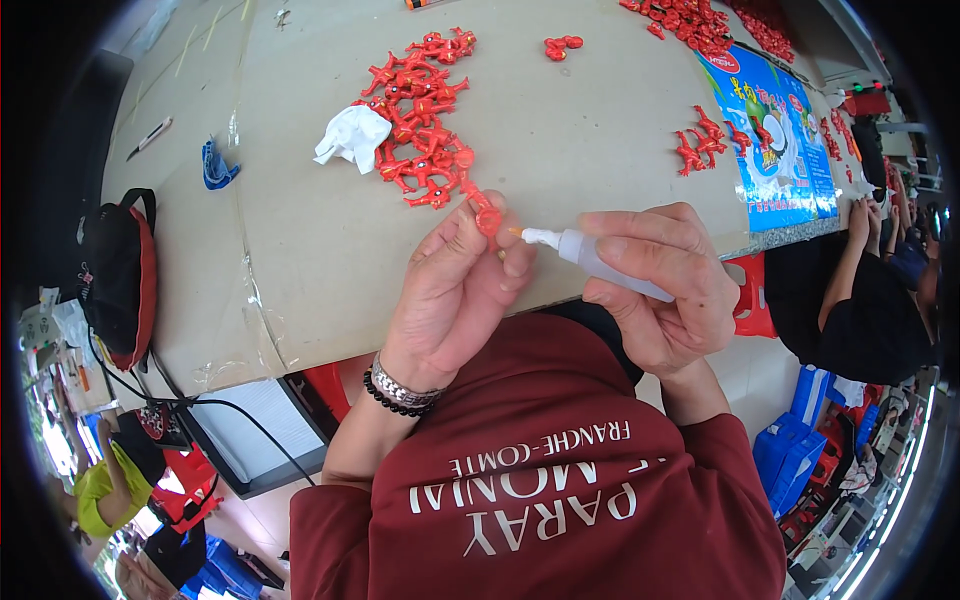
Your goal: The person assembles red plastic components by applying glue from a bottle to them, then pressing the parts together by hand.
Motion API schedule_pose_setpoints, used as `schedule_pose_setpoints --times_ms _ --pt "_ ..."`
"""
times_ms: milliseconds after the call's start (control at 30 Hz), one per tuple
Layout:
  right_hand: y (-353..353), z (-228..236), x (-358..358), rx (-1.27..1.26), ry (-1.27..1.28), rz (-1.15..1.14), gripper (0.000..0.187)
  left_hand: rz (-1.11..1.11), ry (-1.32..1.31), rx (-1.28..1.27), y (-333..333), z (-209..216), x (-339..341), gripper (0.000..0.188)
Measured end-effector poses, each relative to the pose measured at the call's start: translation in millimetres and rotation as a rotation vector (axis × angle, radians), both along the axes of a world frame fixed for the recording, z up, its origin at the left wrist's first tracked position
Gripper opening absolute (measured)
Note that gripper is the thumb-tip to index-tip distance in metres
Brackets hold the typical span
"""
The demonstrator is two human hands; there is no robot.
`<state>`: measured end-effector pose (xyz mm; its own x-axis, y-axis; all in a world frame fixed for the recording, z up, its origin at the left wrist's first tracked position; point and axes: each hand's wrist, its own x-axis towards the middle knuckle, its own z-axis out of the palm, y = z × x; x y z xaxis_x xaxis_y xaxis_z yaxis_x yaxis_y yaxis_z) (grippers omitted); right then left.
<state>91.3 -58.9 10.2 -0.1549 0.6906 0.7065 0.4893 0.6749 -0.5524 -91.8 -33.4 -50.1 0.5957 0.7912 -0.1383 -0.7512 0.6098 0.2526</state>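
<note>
My left hand (445, 295) pinches a small red plastic figure (488, 220) between its thumb and fingers, just above the table's near side. In my right hand (685, 285) lies a translucent squeeze bottle (592, 260), tilted so its white neck and thin orange tip point left at the figure. The tip is very close to the red piece; whether they touch I cannot tell. Beyond my left hand spreads a pile of similar red figures (425, 105). A crumpled white cloth or tissue (354, 137) rests against the pile's left side.
On the table (310, 250) are a blue scrap (216, 165), a pen-like tool (150, 138) and a few red pieces (563, 47). More red parts (690, 25) are heaped far right, near a blue printed sheet (785, 150). A black bag (118, 280) hangs left; a co-worker's arm (848, 265) is right.
</note>
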Motion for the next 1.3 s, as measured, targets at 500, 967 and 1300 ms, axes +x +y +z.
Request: schedule_pose_setpoints --times_ms 500,967,1300 --pt "-2 -1 -3 0.001 -0.010 -0.002 0.033 -0.039 0.005 -0.049 -2 7 2 0.027" --pt "-1 -2 -3 -0.015 -0.001 0.002 0.033 -0.032 -0.005 -0.060 -2 5 1 0.026" --pt "18 -15 22 -0.486 0.717 -0.050 0.043 -0.051 -0.129 -0.116 -2 5 3 0.024"
